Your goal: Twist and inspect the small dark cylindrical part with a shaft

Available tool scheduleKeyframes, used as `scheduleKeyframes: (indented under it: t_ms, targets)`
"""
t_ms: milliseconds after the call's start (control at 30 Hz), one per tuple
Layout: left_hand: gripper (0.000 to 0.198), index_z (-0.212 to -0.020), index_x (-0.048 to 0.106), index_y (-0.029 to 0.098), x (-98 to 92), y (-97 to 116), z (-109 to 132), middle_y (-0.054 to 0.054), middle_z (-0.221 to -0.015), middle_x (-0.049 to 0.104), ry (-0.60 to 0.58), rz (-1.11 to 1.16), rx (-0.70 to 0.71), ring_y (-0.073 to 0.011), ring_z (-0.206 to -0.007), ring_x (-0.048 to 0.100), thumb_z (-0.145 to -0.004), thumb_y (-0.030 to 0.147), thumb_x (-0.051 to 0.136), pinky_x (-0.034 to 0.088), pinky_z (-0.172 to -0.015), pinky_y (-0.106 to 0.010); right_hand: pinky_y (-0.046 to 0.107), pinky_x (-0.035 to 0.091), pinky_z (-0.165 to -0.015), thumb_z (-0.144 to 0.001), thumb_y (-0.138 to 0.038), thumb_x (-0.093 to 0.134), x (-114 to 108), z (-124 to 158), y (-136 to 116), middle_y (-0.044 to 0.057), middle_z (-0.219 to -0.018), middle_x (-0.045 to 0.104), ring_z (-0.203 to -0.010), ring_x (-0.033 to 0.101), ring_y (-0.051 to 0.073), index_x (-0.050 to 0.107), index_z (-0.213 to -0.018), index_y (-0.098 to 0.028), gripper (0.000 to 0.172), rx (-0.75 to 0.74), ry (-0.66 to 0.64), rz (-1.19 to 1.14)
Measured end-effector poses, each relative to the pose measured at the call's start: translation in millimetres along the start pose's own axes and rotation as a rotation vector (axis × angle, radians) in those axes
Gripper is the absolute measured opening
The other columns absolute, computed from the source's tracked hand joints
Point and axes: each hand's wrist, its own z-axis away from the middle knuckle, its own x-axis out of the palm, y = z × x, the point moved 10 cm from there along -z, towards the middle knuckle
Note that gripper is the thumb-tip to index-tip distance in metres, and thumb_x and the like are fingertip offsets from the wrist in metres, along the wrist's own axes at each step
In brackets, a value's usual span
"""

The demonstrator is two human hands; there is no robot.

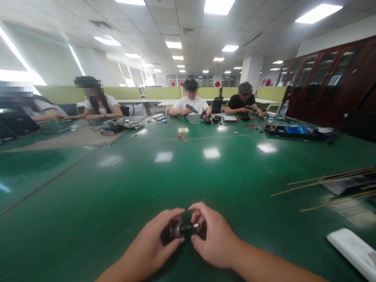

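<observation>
A small dark motor [175,230] with a shiny metal shaft [192,226] lies low over the green table [123,184], near its front edge. My left hand [152,243] wraps its fingers round the motor's body. My right hand [213,235] pinches the shaft's tip between thumb and fingers. Both hands are closed on the part.
Thin wooden sticks [323,182] and a dark flat item lie at the right, a white device [354,250] near the right front corner. Across the table sit several people with tools, a red screwdriver [181,136], cables and a blue box [296,129]. Wooden cabinets stand at the right.
</observation>
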Motion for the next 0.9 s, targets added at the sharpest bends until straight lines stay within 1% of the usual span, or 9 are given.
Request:
scheduleKeyframes:
  t_ms: [67, 133, 167, 233, 333, 433, 500, 667, 900]
  targets:
    - [0.034, -0.12, 0.057, 0.026, -0.6, -2, -1, -0.004, -0.104, 0.068, 0.015, 0.006, -0.021, -0.0195, -0.094, 0.066, -0.087, 0.02, 0.063, 0.053, -0.083, -0.029, 0.031, 0.044, -0.074, -0.065, -0.011, 0.066, 2, 2, -4, 0.001, -0.098, 0.066, -0.078, 0.059, 0.018, 0.056, -0.115, -0.025, 0.053, -0.004, -0.028, 0.057]
    - [0.021, -0.106, 0.06, 0.024, 0.6, -1, -2, -0.003, -0.096, 0.066, -0.002, 0.01, -0.017, -0.0187, -0.087, 0.064, -0.086, 0.021, 0.064, 0.052, -0.076, -0.028, 0.032, 0.042, -0.075, -0.064, -0.011, 0.065, 2, 5, -6, 0.001, -0.094, 0.065, -0.081, 0.059, 0.02, 0.059, -0.108, -0.025, 0.047, -0.008, -0.025, 0.136]
    - [0.018, -0.103, 0.061, 0.023, 0.6, 1, -3, -0.002, -0.094, 0.066, -0.007, 0.016, -0.007, -0.0184, -0.084, 0.063, -0.086, 0.022, 0.065, 0.05, -0.074, -0.028, 0.032, 0.042, -0.075, -0.063, -0.01, 0.063, 2, 6, -7, 0.001, -0.094, 0.065, -0.082, 0.059, 0.02, 0.059, -0.106, -0.025, 0.046, -0.01, -0.019, 0.159]
    - [0.017, -0.104, 0.061, 0.023, -0.2, 5, -4, -0.002, -0.093, 0.065, -0.012, 0.044, 0.032, -0.0181, -0.083, 0.062, -0.088, 0.025, 0.066, 0.049, -0.074, -0.028, 0.032, 0.041, -0.076, -0.063, -0.009, 0.062, 2, 7, -7, 0.0, -0.094, 0.065, -0.083, 0.058, 0.02, 0.059, -0.104, -0.025, 0.044, -0.009, -0.013, 0.174]
    - [0.019, -0.11, 0.062, 0.025, 1.0, 10, -3, -0.002, -0.095, 0.065, -0.039, 0.097, 0.082, -0.0177, -0.086, 0.062, -0.091, 0.028, 0.064, 0.047, -0.076, -0.028, 0.032, 0.041, -0.078, -0.066, -0.01, 0.063, 3, 8, -9, -0.001, -0.098, 0.065, -0.086, 0.059, 0.02, 0.058, -0.102, -0.025, 0.04, -0.004, -0.014, 0.167]
    - [0.022, -0.114, 0.062, 0.026, 4.3, 13, -3, -0.002, -0.097, 0.066, -0.071, 0.129, 0.094, -0.018, -0.088, 0.062, -0.092, 0.029, 0.064, 0.047, -0.078, -0.029, 0.032, 0.041, -0.079, -0.069, -0.01, 0.063, 3, 8, -10, -0.001, -0.098, 0.065, -0.089, 0.059, 0.02, 0.059, -0.099, -0.025, 0.034, -0.003, -0.013, 0.172]
    - [0.023, -0.115, 0.062, 0.027, 5.0, 13, -3, -0.002, -0.098, 0.066, -0.072, 0.137, 0.094, -0.018, -0.089, 0.062, -0.092, 0.028, 0.065, 0.047, -0.078, -0.029, 0.031, 0.041, -0.078, -0.071, -0.011, 0.063, 2, 7, -11, -0.001, -0.095, 0.065, -0.087, 0.058, 0.02, 0.059, -0.096, -0.025, 0.029, -0.001, -0.014, 0.168]
    - [0.023, -0.113, 0.062, 0.026, 0.9, 14, -3, -0.002, -0.098, 0.068, -0.011, 0.121, 0.106, -0.0182, -0.089, 0.062, -0.091, 0.027, 0.067, 0.047, -0.08, -0.03, 0.029, 0.041, -0.075, -0.076, -0.012, 0.063, 2, 7, -13, -0.002, -0.091, 0.064, -0.083, 0.059, 0.018, 0.062, -0.093, -0.025, 0.022, -0.019, -0.023, 0.142]
    - [0.023, -0.114, 0.061, 0.026, -4.3, 18, 0, -0.003, -0.101, 0.069, 0.064, 0.061, 0.13, -0.0197, -0.092, 0.062, -0.092, 0.028, 0.066, 0.048, -0.082, -0.033, 0.026, 0.043, -0.071, -0.075, -0.009, 0.065, -1, 6, -16, -0.001, -0.085, 0.063, -0.078, 0.06, 0.015, 0.065, -0.087, -0.021, 0.017, -0.03, -0.022, 0.025]
